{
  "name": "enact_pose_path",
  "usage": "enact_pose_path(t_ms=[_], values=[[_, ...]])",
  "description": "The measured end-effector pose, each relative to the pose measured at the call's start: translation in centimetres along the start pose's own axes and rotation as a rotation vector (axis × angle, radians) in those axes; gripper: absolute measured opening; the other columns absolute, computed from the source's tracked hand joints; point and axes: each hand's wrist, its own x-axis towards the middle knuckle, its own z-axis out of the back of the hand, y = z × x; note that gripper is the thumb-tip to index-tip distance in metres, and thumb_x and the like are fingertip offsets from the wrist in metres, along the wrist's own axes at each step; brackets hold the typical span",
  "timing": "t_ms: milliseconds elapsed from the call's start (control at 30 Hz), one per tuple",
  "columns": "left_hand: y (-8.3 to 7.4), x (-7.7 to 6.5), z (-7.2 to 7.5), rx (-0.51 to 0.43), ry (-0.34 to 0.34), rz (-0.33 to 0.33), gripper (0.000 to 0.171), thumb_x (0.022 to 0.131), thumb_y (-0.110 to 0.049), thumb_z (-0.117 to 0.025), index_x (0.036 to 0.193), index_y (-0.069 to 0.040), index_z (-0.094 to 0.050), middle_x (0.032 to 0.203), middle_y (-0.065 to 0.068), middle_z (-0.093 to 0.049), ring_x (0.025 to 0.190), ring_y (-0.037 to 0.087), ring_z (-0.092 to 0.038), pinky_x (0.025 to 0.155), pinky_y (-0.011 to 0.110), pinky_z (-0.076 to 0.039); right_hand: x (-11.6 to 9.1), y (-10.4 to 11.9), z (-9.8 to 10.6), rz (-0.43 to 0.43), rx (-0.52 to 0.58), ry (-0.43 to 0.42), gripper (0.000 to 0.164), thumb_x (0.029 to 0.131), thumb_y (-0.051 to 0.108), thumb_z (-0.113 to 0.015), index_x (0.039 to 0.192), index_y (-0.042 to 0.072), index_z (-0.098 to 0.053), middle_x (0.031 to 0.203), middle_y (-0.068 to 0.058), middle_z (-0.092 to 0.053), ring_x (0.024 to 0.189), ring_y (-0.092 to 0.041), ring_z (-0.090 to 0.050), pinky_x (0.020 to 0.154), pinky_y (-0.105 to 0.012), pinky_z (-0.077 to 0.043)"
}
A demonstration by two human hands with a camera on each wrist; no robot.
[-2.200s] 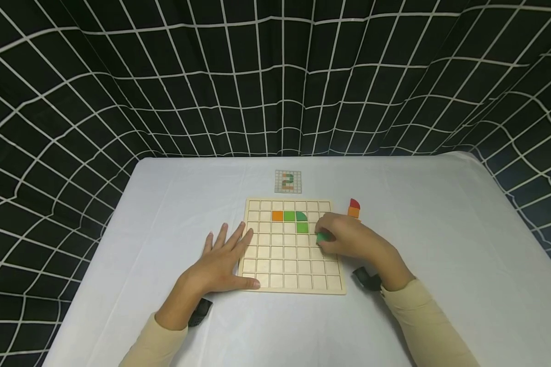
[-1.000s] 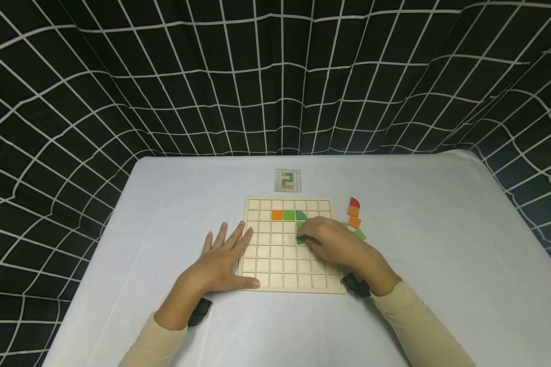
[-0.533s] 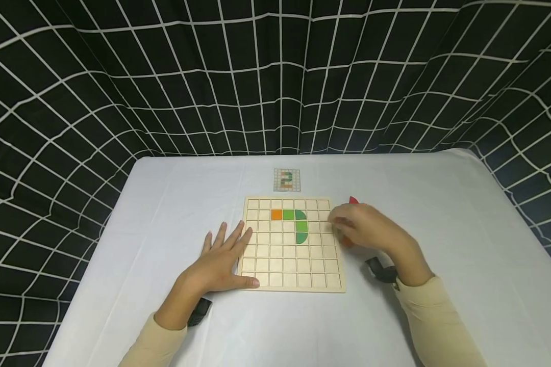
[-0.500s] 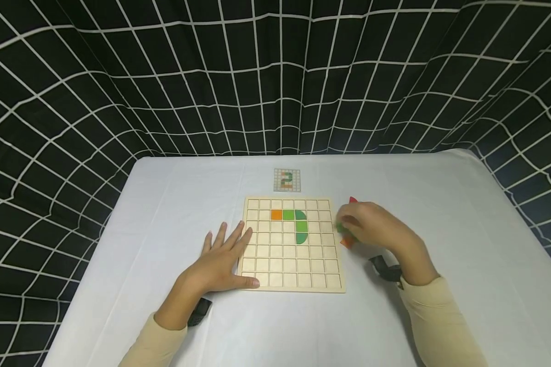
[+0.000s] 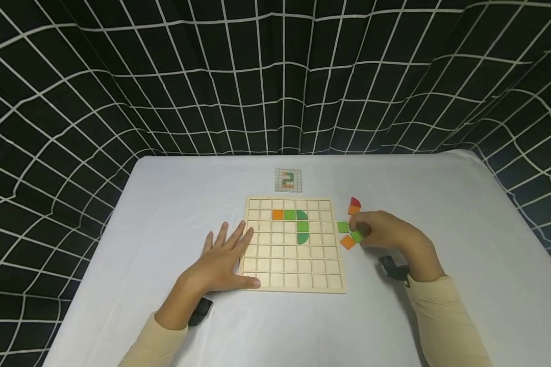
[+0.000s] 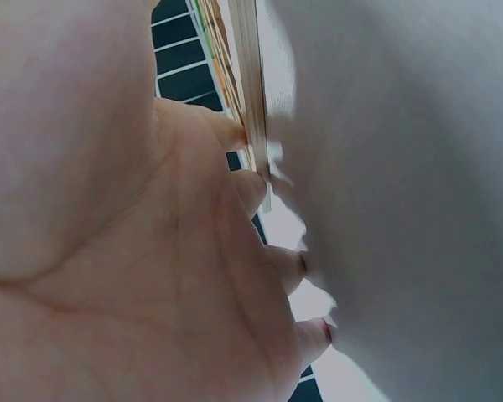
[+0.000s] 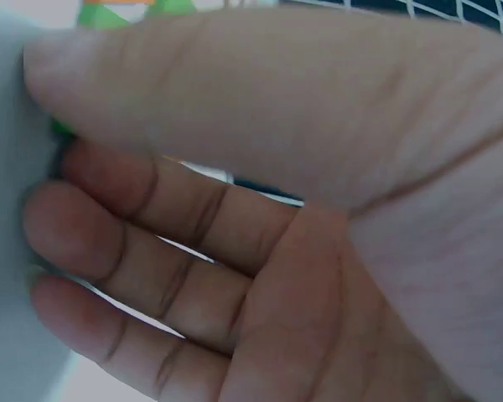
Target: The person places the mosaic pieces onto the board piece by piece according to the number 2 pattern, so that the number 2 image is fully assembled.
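Observation:
A wooden grid board [image 5: 303, 267] lies on the white table. On it, an orange square [image 5: 277, 214], a green square [image 5: 290, 214], a dark green quarter-round tile [image 5: 301, 215], another green square [image 5: 302, 226] and a second dark green quarter-round [image 5: 302, 238] form a hooked row. My left hand [image 5: 218, 265] rests spread on the board's left edge, thumb at its lower edge. Over the loose tiles to the right, my right hand [image 5: 383, 234] pinches with thumb and fingers; in the right wrist view a green tile [image 7: 63, 127], mostly hidden, shows between them.
Loose beside the board lie two green squares [image 5: 343, 227], an orange square [image 5: 347, 241], another orange square [image 5: 354, 209] and a red quarter-round [image 5: 355, 202]. A small pattern card [image 5: 288, 180] showing a 2 lies behind the board. Dark gridded curtains surround the table.
My right hand carried a dark green quarter-round onto the board below the green square and let go. It then moved right to the loose tiles. My left hand stayed still.

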Motion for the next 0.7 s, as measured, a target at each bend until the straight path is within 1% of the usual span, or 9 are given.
enact_pose_path(t_ms=[67, 200, 267, 367, 467, 533, 633, 700], values=[[0.01, 0.03, -0.06, 0.005, -0.001, -0.003, 0.115, 0.078, -0.068, -0.073, 0.162, -0.011, -0.018, 0.167, 0.012, -0.003, 0.148, 0.048, 0.008, 0.111, 0.071, 0.004, 0.18, 0.05, -0.15, -0.002, -0.012, -0.004, 0.029, 0.073, -0.011, -0.063, 0.091, 0.011, -0.063, 0.073, -0.001, -0.046, 0.076, -0.020, -0.047, 0.065, -0.034, -0.039], [0.19, 0.07, -0.21, 0.011, -0.005, -0.002, 0.116, 0.077, -0.069, -0.073, 0.162, -0.011, -0.018, 0.167, 0.012, -0.003, 0.148, 0.048, 0.008, 0.110, 0.071, 0.003, 0.56, 0.26, -0.24, -0.054, -0.072, -0.015, 0.021, 0.074, -0.007, -0.067, 0.085, 0.009, -0.063, 0.072, -0.002, -0.049, 0.073, -0.020, -0.048, 0.063, -0.035, -0.039], [0.25, 0.11, -0.19, 0.014, -0.004, 0.002, 0.116, 0.077, -0.069, -0.072, 0.162, -0.011, -0.018, 0.167, 0.012, -0.003, 0.148, 0.048, 0.008, 0.110, 0.072, 0.003, 0.70, 0.36, -0.20, -0.081, -0.104, -0.022, 0.018, 0.074, -0.004, -0.071, 0.085, 0.007, -0.064, 0.073, -0.003, -0.051, 0.074, -0.021, -0.049, 0.064, -0.036, -0.041], [0.23, 0.14, -0.14, 0.007, -0.004, 0.004, 0.116, 0.076, -0.070, -0.073, 0.161, -0.011, -0.019, 0.167, 0.012, -0.004, 0.148, 0.048, 0.008, 0.110, 0.072, 0.003, 0.77, 0.39, -0.15, -0.103, -0.131, -0.026, 0.020, 0.074, -0.001, -0.076, 0.090, 0.005, -0.066, 0.077, -0.004, -0.054, 0.076, -0.023, -0.050, 0.067, -0.037, -0.044], [0.17, 0.14, -0.15, 0.006, 0.000, 0.003, 0.116, 0.076, -0.069, -0.073, 0.161, -0.011, -0.019, 0.167, 0.012, -0.004, 0.148, 0.048, 0.007, 0.110, 0.072, 0.003, 0.57, 0.38, -0.04, -0.083, -0.129, -0.027, 0.021, 0.074, 0.000, -0.076, 0.093, 0.004, -0.067, 0.079, -0.003, -0.056, 0.078, -0.023, -0.051, 0.069, -0.038, -0.045], [0.15, 0.11, -0.17, 0.007, 0.004, 0.004, 0.116, 0.077, -0.069, -0.073, 0.162, -0.011, -0.018, 0.167, 0.012, -0.003, 0.148, 0.048, 0.008, 0.110, 0.071, 0.004, 0.37, 0.40, 0.04, -0.054, -0.108, -0.027, 0.020, 0.075, 0.000, -0.074, 0.093, 0.005, -0.068, 0.077, -0.002, -0.055, 0.077, -0.022, -0.051, 0.068, -0.037, -0.044], [0.15, 0.08, -0.20, 0.009, 0.001, 0.004, 0.117, 0.077, -0.069, -0.073, 0.161, -0.011, -0.018, 0.167, 0.013, -0.003, 0.148, 0.049, 0.007, 0.110, 0.072, 0.004, 0.21, 0.46, 0.10, 0.012, -0.069, -0.022, 0.019, 0.075, -0.001, -0.073, 0.091, 0.007, -0.068, 0.076, 0.000, -0.054, 0.075, -0.020, -0.050, 0.065, -0.035, -0.044], [0.16, 0.10, -0.20, 0.007, 0.000, 0.005, 0.117, 0.077, -0.068, -0.073, 0.162, -0.011, -0.018, 0.167, 0.013, -0.003, 0.148, 0.049, 0.008, 0.110, 0.071, 0.004, 0.22, 0.47, 0.04, 0.041, -0.038, -0.017, 0.018, 0.076, -0.001, -0.073, 0.090, 0.008, -0.068, 0.075, 0.001, -0.054, 0.074, -0.018, -0.050, 0.064, -0.033, -0.044]])
